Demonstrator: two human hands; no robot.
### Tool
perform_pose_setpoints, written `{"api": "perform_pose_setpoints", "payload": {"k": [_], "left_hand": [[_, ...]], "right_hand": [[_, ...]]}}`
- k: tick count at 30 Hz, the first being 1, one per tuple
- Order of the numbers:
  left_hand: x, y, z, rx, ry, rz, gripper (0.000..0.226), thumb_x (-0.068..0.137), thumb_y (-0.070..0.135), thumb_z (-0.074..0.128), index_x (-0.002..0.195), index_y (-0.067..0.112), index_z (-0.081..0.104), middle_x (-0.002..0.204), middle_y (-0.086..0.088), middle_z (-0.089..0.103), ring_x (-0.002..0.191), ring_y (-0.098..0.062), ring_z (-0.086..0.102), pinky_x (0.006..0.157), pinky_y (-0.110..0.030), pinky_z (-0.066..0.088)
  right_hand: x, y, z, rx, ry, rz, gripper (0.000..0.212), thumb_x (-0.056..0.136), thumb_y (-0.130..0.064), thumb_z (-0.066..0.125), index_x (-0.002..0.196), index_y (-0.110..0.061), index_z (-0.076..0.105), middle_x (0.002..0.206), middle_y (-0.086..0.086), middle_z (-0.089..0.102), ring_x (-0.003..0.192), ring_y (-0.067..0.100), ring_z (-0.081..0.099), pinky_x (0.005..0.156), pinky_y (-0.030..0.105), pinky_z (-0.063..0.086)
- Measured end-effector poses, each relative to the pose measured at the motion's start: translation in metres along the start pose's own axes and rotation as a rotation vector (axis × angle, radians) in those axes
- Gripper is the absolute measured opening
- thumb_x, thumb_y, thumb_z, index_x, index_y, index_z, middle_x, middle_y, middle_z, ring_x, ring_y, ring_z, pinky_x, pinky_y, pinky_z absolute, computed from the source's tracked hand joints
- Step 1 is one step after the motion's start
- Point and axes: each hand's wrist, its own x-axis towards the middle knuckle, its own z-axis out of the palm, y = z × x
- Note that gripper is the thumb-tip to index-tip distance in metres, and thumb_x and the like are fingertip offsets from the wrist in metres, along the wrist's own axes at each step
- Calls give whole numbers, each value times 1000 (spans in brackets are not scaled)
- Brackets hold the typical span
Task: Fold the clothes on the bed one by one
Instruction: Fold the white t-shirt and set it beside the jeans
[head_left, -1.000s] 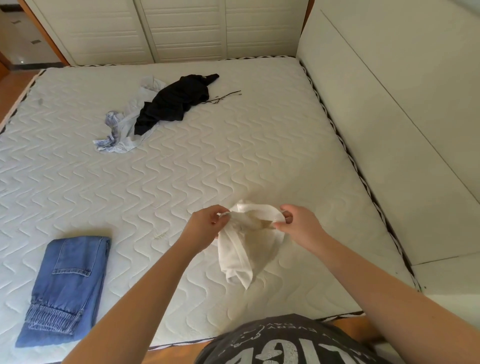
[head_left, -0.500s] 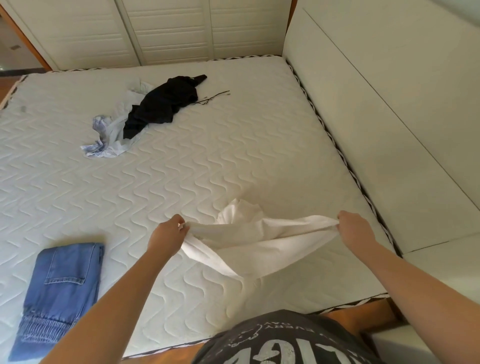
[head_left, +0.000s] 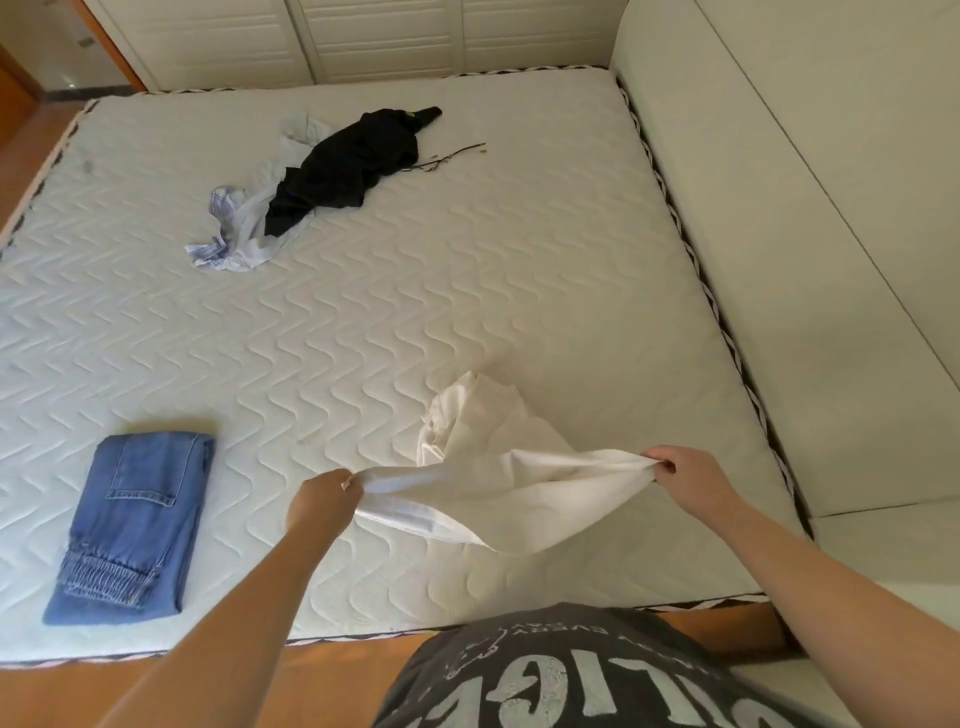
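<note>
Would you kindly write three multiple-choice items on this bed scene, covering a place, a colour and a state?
1. Where do the folded jeans lie on the mattress?
A near left
B far right
C centre

2. What colour is the garment lying on the pale shirt?
A red
B black
C yellow

3. How is the white garment held?
A by the left hand only
B lying loose, unheld
C stretched between the left hand and the right hand

Answers: A, the jeans lie by the near left edge; B, the black garment overlaps the shirt; C, each hand pinches one end.

Left hand (head_left: 319, 501) and right hand (head_left: 685, 475) have drawn apart; white garment (head_left: 498, 483), bunched before, now stretches between them.
</note>
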Motion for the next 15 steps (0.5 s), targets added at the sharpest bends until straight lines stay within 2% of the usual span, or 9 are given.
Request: {"api": "perform_pose_setpoints", "payload": {"k": [3,5,7,9,11,12,15], "left_hand": [[-12,-1,20,-257,-138,-29,23,92,9,47,93,21,67,66,-5,71,58,-18,67,55,-27,51],[-17,0,30,-412,-171,-76,28,91,0,46,103,11,69,70,-11,73,62,-21,70,58,-25,53],[-19,2,38,-528,-179,-120,24,92,1,51,107,5,70,79,-12,74,73,-22,73,63,-26,55],[-19,5,42,-618,-220,-163,17,92,12,62,106,6,70,87,-10,75,82,-20,73,64,-27,56],[-18,6,46,-715,-219,-267,24,91,31,69,99,9,69,88,-9,75,82,-20,74,64,-30,59],[-17,3,47,-745,-190,-346,27,92,35,68,97,8,68,87,-11,75,79,-23,74,65,-34,61],[-21,-11,54,-809,-158,-529,20,94,16,66,104,-1,62,91,-21,71,79,-33,72,67,-40,62]], "right_hand": [[5,7,12,62,-98,72,13,93,-25,59,92,-21,72,83,-2,70,81,15,64,70,27,42],[9,12,19,145,-103,126,26,95,-35,59,79,-18,71,74,-4,71,76,9,70,67,25,45],[13,14,26,176,-51,152,24,95,-26,61,76,-16,72,67,0,71,64,7,71,58,17,46],[15,16,33,223,-19,224,6,90,-18,68,88,-12,69,72,4,71,57,10,69,56,15,48],[18,21,41,266,-48,375,16,87,-17,72,98,-13,60,79,10,72,62,18,70,67,25,55],[18,24,44,228,-101,463,16,88,-20,72,96,-10,62,81,11,73,67,21,71,74,30,56],[14,36,51,140,-240,661,27,87,-25,74,96,1,73,87,12,74,85,24,73,86,31,55]]}}
